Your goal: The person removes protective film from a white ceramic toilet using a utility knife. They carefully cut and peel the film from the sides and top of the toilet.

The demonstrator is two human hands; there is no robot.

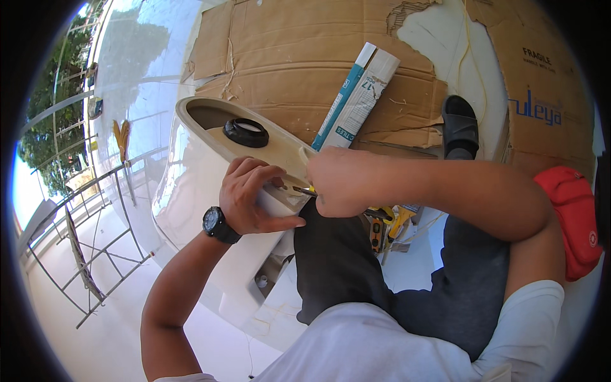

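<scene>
A beige ceramic toilet tank (210, 137) lies on its side in front of me, with a black rubber ring (245, 132) set in its face. My left hand (251, 194), with a black watch on the wrist, grips the tank's near edge. My right hand (340, 181) is closed around a screwdriver with a yellow and black handle (375, 213); its metal tip (304, 189) sits at a slot in the tank's edge, right beside my left fingers.
Flattened cardboard (286, 57) covers the floor behind the tank, with a long teal and white box (353, 95) lying on it. My black sandal (459, 124) rests on the cardboard. A red pouch (573, 216) sits at the right. A metal railing (95, 216) stands at the left.
</scene>
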